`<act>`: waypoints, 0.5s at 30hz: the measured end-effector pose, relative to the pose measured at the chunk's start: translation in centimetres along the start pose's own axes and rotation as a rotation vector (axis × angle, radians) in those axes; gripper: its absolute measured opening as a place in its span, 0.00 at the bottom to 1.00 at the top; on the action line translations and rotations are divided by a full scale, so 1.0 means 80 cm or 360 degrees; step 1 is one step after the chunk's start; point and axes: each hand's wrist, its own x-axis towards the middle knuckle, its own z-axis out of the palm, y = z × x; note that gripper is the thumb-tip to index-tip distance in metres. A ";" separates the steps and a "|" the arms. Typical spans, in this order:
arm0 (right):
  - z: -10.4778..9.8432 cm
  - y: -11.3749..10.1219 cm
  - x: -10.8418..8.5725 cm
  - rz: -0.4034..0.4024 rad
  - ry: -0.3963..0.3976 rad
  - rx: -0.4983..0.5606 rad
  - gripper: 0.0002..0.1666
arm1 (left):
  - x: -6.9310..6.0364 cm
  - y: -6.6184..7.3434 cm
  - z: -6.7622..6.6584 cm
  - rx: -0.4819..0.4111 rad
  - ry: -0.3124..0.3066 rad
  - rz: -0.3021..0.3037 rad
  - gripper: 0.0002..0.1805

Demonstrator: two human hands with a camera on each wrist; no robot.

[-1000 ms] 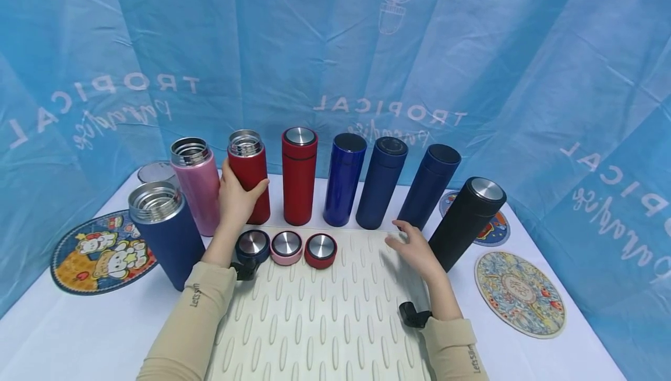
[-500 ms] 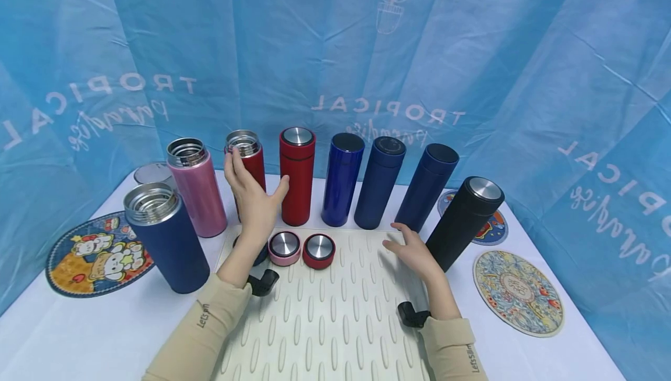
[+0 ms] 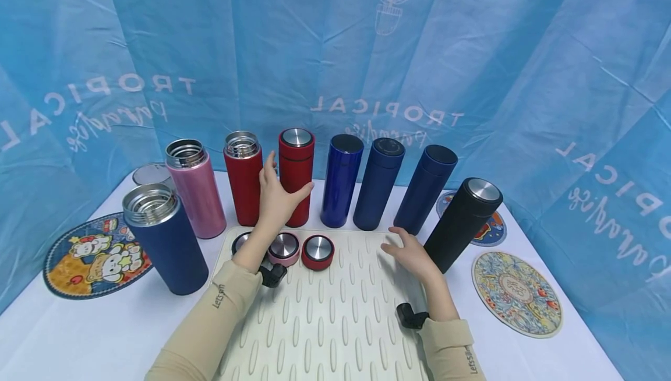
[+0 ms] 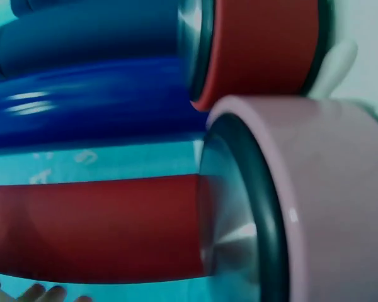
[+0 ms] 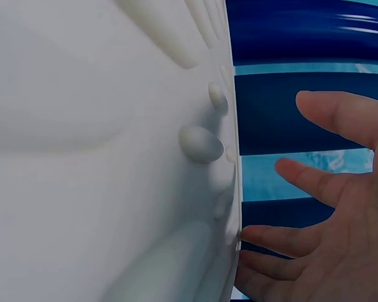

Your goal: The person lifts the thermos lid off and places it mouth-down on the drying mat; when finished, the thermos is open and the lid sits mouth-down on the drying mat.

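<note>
My left hand (image 3: 279,199) is spread beside the capped red thermos (image 3: 296,162), fingers at its left side and thumb across its front; whether it touches cannot be told. Just left stands an uncapped red thermos (image 3: 243,186), its steel neck bare. An uncapped pink thermos (image 3: 198,203) and an uncapped navy thermos (image 3: 172,247) are further left. Three lids lie near my left wrist: navy (image 3: 239,242), partly hidden, pink (image 3: 283,246) and red (image 3: 318,251). My right hand (image 3: 411,254) hovers with relaxed fingers over the mat's right side, near a black thermos (image 3: 461,223), holding nothing.
Capped thermoses, one glossy blue (image 3: 342,183) and two matte navy (image 3: 380,186), continue the row rightward. A white ridged mat (image 3: 335,323) lies in front. Round patterned coasters (image 3: 516,293) lie at both sides. A blue curtain (image 3: 335,49) hangs behind.
My left hand has let go of the uncapped red thermos and moved right to the capped red one. My right hand has stayed nearly still.
</note>
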 end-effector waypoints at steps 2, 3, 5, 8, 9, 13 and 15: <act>0.001 0.001 0.000 0.0002 0.0002 0.0004 0.34 | 0.007 -0.005 0.003 -0.0006 -0.0064 -0.0056 0.54; 0.001 0.001 0.000 0.0007 0.0002 0.0008 0.34 | 0.010 -0.008 0.005 -0.0008 -0.0086 -0.0074 0.54; 0.001 0.001 0.000 0.0010 0.0005 0.0015 0.34 | 0.015 -0.012 0.008 -0.0010 -0.0122 -0.0097 0.54; 0.002 0.002 0.001 0.0014 0.0013 0.0019 0.34 | 0.020 -0.015 0.011 -0.0016 -0.0135 -0.0107 0.53; 0.002 0.002 0.001 0.0011 0.0015 0.0017 0.34 | 0.021 -0.016 0.012 -0.0019 -0.0133 -0.0110 0.52; 0.001 0.001 0.002 0.0007 0.0017 0.0013 0.34 | 0.022 -0.017 0.012 -0.0016 -0.0131 -0.0114 0.50; 0.001 0.001 0.002 0.0003 0.0016 0.0013 0.34 | 0.023 -0.018 0.012 -0.0009 -0.0132 -0.0113 0.49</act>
